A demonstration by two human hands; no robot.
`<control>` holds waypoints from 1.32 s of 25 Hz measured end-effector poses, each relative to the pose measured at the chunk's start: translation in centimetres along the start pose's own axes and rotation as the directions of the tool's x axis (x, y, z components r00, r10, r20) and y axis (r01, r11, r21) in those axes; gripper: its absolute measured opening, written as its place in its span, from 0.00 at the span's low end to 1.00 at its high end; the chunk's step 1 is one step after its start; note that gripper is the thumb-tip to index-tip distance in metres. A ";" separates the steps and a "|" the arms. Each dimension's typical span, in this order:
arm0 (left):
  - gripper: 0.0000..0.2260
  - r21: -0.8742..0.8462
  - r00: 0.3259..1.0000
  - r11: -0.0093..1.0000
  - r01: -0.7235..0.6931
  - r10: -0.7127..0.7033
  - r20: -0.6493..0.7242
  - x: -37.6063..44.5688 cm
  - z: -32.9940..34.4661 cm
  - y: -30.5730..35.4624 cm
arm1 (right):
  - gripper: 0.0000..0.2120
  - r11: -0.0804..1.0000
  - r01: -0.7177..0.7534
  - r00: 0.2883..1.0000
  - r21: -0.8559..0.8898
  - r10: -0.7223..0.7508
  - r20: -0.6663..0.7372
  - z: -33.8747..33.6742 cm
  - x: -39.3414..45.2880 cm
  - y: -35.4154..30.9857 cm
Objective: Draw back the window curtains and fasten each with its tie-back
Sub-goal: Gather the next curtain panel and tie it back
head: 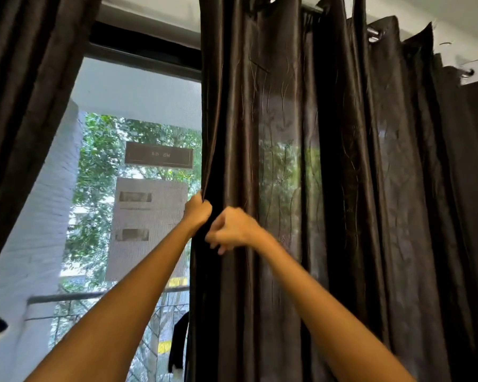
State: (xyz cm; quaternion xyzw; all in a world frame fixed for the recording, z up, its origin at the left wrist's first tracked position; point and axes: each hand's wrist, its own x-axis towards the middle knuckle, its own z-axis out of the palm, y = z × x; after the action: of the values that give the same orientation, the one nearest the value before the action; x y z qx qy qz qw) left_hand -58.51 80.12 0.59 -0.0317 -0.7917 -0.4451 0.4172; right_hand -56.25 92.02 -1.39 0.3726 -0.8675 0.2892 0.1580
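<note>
From the head view we see the window (138,111) as our landmark: the right curtain (329,188) hangs over its right side, the left curtain (25,106) over its left. Our left hand (198,210) grips the right curtain's inner edge, fingers curled round the fabric; our right hand (231,228), just beside it, is curled against the folds, apparently pinching them.

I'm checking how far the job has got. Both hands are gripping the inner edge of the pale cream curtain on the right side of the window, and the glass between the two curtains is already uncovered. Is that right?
Not quite: the head view shows the right-hand curtain is dark brown satin, not pale cream. The rest holds: the left hand and right hand both grip its inner edge, and the window glass between it and the dark left-hand curtain is uncovered.
</note>
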 end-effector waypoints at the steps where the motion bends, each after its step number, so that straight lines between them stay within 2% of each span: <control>1: 0.16 0.001 1.000 1.000 0.006 -0.006 -0.002 0.1 0.1 -0.2 | 0.11 1.000 0.003 0.966 0.015 0.001 -0.257 -2.4 0.6 -0.5; 2: 0.14 -0.004 1.000 1.000 0.012 -0.011 0.008 0.2 0.2 -0.2 | 0.12 0.999 0.018 0.853 0.032 0.002 -0.523 -4.7 1.3 -1.1; 3: 0.14 -0.013 0.999 1.000 0.024 -0.023 0.027 0.2 0.4 -0.3 | 0.12 0.998 0.056 0.710 0.042 -0.010 -0.705 -6.7 2.1 -1.9; 4: 0.13 -0.025 0.998 0.999 0.035 -0.034 0.045 0.3 0.5 -0.3 | 0.14 0.995 0.095 0.617 0.038 -0.029 -0.786 -8.3 3.2 -2.8; 5: 0.14 -0.032 0.997 0.998 0.050 -0.048 0.066 0.3 0.7 -0.4 | 0.18 0.992 0.115 0.606 0.043 -0.035 -0.795 -9.3 4.3 -3.7; 7: 0.16 -0.032 0.995 0.998 0.061 -0.058 0.082 0.3 1.2 -0.4 | 0.22 0.989 0.112 0.682 0.092 -0.009 -0.731 -9.8 7.0 -4.5; 10: 0.16 -0.054 0.996 0.995 0.082 -0.079 0.043 -0.1 1.7 -0.4 | 0.19 0.980 0.080 0.760 0.183 0.059 -0.647 -8.0 9.3 -3.6; 13: 0.15 -0.055 0.998 0.997 0.057 -0.056 0.019 -1.5 1.9 -0.3 | 0.13 0.980 0.049 0.759 0.193 0.089 -0.645 -5.0 8.9 -1.2; 15: 0.18 -0.041 1.000 0.999 0.003 -0.002 0.005 -2.7 2.6 -0.7 | 0.10 0.966 0.068 0.750 0.251 0.117 -0.651 -2.2 8.0 1.0; 19: 0.22 -0.013 0.996 0.997 -0.073 0.072 -0.056 -4.3 4.4 -1.7 | 0.15 0.944 0.084 0.797 0.320 0.130 -0.590 4.0 5.1 5.9; 21: 0.21 -0.048 0.998 0.999 -0.022 0.019 -0.065 -4.7 5.4 -2.1 | 0.19 0.933 0.125 0.805 0.337 0.103 -0.584 6.2 4.0 7.8; 24: 0.15 -0.146 0.982 0.979 0.141 -0.157 -0.101 -4.9 6.7 -2.2 | 0.23 0.924 0.185 0.810 0.335 0.050 -0.585 8.8 2.4 9.2; 26: 0.17 -0.147 0.975 0.968 0.203 -0.213 -0.058 -4.8 7.8 -2.0 | 0.25 0.929 0.168 0.828 0.330 0.048 -0.559 10.4 1.5 10.3; 28: 0.19 -0.142 0.986 0.977 0.160 -0.164 -0.018 -5.4 9.0 -1.5 | 0.26 0.950 0.105 0.848 0.294 0.069 -0.525 11.8 0.7 11.5; 30: 0.20 -0.110 0.996 0.991 0.075 -0.080 -0.039 -5.7 9.8 -1.7 | 0.25 0.960 0.071 0.882 0.272 0.067 -0.467 12.4 -0.3 12.0; 33: 0.19 0.081 0.993 0.996 0.025 -0.015 -0.118 -4.8 10.1 -2.8 | 0.24 0.976 0.095 0.965 0.198 -0.042 -0.259 11.5 -1.5 12.5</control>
State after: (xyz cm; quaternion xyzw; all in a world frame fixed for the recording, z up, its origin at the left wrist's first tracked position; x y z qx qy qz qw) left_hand -62.92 87.38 -7.18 0.0195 -0.7838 -0.4173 0.4594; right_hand -65.12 92.66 -15.93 0.3771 -0.7916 0.4181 0.2375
